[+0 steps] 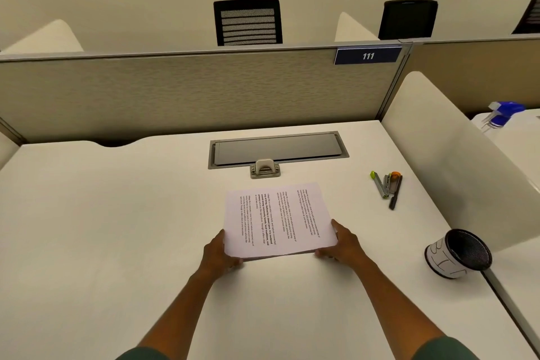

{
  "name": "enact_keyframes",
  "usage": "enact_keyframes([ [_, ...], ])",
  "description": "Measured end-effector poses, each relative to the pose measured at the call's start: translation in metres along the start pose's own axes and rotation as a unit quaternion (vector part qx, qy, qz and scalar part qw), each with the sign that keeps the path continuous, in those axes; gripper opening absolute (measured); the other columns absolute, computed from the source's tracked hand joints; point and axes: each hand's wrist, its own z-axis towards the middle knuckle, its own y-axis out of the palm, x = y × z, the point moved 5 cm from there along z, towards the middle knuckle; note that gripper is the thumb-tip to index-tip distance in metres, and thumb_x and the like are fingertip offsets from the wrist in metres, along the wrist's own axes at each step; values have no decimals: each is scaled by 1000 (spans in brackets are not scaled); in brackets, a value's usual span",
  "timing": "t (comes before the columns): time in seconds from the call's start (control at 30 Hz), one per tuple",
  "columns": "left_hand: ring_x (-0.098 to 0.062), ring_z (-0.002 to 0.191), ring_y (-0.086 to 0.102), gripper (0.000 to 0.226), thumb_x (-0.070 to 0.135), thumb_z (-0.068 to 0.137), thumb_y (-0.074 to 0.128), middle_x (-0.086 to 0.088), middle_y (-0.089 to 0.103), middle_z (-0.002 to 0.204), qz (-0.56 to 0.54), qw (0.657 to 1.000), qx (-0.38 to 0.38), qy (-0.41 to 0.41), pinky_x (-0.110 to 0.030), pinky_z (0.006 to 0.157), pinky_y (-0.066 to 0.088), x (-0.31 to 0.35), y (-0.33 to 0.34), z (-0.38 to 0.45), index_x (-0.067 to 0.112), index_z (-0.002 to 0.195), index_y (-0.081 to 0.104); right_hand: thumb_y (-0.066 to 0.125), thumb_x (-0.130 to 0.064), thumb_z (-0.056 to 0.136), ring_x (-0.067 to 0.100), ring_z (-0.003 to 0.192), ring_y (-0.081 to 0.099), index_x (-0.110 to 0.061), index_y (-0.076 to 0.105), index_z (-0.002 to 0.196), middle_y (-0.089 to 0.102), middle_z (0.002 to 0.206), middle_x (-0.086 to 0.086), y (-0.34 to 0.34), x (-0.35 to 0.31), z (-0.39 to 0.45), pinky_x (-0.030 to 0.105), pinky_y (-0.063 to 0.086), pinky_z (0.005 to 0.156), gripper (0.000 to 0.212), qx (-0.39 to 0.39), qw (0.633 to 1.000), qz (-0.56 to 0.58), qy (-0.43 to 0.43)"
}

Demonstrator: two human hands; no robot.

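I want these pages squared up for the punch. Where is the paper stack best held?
Probably by its two near corners, one hand from each side, as the left hand and right hand grip the paper stack now. It is a thin, wide sheaf lying on the desk, so a hold on both side edges keeps the sheets aligned.

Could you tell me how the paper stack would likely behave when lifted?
The paper stack looks thin, so it would probably sag beyond the left hand and right hand. Loose sheets, edges already offset, may slide apart. Likely light.
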Motion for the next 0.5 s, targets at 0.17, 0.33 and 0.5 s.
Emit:
enact_keyframes([
  [0.17,-3,45,57,39,0,69,74,3,64,74,13,1000,0,0,-14,41,44,-3,0,1,17,99,57,90,-32,61,15,66,63,-17,42,136,63,108,3,1,2,1,13,46,44,91,-3,1000,-1,-2],
  [0.33,-17,71,64,46,7,63,80,8,63,81,50,999,-3,12,-28,59,57,-3,0,4,21,98,53,88,-29,62,27,94,66,-14,34,146,57,122,3,2,3,0,24,56,63,100,9,1000,-6,11],
  [0.5,-22,82,58,66,17,60,88,0,61,92,74,997,-7,11,-36,75,56,-4,-1,4,13,117,54,88,-28,62,21,82,66,-13,42,138,54,105,-4,1,-2,-3,23,56,59,91,6,1000,-8,5],
])
